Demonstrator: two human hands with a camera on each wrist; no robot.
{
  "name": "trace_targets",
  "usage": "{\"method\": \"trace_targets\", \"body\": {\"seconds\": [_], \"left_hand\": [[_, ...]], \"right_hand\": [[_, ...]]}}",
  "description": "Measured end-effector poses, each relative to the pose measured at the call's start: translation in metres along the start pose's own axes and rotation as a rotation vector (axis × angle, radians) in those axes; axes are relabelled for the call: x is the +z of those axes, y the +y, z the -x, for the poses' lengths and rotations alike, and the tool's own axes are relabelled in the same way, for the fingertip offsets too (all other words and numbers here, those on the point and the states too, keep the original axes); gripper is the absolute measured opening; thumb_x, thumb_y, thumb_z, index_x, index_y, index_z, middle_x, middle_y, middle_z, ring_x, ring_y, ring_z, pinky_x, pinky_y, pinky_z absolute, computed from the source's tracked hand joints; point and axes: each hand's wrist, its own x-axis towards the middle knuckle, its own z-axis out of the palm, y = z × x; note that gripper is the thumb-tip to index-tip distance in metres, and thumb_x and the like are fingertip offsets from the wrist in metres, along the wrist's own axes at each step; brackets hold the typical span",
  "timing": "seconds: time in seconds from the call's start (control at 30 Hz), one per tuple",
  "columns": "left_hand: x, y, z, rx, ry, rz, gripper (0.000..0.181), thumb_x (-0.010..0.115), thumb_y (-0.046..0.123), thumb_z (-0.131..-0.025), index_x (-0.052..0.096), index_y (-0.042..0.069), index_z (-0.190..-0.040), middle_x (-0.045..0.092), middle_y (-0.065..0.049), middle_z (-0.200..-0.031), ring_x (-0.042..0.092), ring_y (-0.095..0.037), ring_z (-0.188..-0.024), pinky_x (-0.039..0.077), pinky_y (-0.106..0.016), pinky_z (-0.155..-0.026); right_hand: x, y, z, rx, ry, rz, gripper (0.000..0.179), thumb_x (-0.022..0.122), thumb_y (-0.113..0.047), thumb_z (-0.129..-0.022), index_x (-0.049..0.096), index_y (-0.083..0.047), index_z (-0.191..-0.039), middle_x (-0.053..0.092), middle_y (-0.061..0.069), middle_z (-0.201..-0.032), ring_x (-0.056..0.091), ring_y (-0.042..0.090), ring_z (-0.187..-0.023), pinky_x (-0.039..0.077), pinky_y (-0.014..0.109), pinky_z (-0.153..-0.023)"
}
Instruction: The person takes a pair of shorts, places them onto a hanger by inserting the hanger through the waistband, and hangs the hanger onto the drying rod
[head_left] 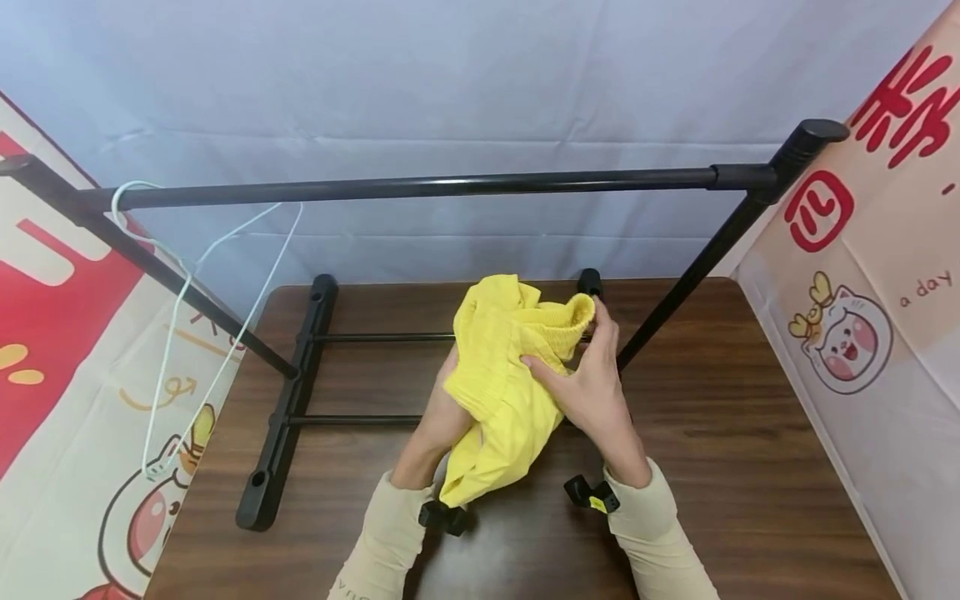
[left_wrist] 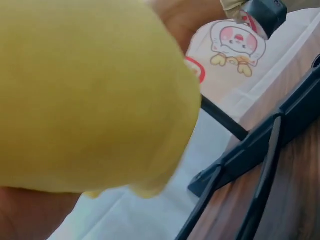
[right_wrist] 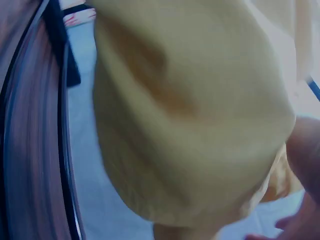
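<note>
A yellow garment (head_left: 498, 375) with gathered elastic edges is bunched between both hands above the table; its exact kind cannot be told from its folds. My right hand (head_left: 596, 387) holds it at the right, fingertips at the gathered opening and thumb against the cloth. On the other side, my left hand (head_left: 447, 410) touches the garment from the left, its fingers hidden by fabric. Yellow cloth (left_wrist: 95, 95) fills much of the left wrist view, and cloth (right_wrist: 195, 125) likewise covers the middle of the right wrist view.
Around the hands stands a black rack with a top bar (head_left: 450, 187) and a left foot (head_left: 288, 408) on the wooden table (head_left: 750, 467). A white wire hanger (head_left: 168, 333) hangs at the bar's left end. Printed cloth (head_left: 847, 333) walls the sides.
</note>
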Motion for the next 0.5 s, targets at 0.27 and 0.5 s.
{"method": "trace_targets", "body": {"seconds": [0.27, 0.5], "left_hand": [[0.008, 0.006, -0.006, -0.025, 0.378, 0.008, 0.064, 0.072, 0.003, -0.093, 0.045, 0.017, -0.150, 0.062, -0.006, -0.128, 0.068, -0.016, -0.111, 0.061, -0.028, -0.091], [0.010, 0.007, -0.013, 0.089, 0.554, 0.083, 0.071, 0.072, -0.003, -0.092, 0.041, 0.021, -0.151, 0.056, -0.009, -0.139, 0.065, -0.025, -0.121, 0.061, -0.034, -0.096]], "right_hand": [[0.000, -0.007, 0.012, -0.168, 0.158, -0.019, 0.057, 0.072, -0.012, -0.100, 0.048, -0.003, -0.150, 0.060, 0.022, -0.137, 0.056, 0.029, -0.126, 0.044, 0.038, -0.104], [-0.002, -0.013, 0.030, -0.224, -0.083, -0.111, 0.055, 0.072, -0.009, -0.098, 0.053, -0.010, -0.150, 0.069, 0.012, -0.136, 0.064, 0.025, -0.126, 0.049, 0.032, -0.108]]}}
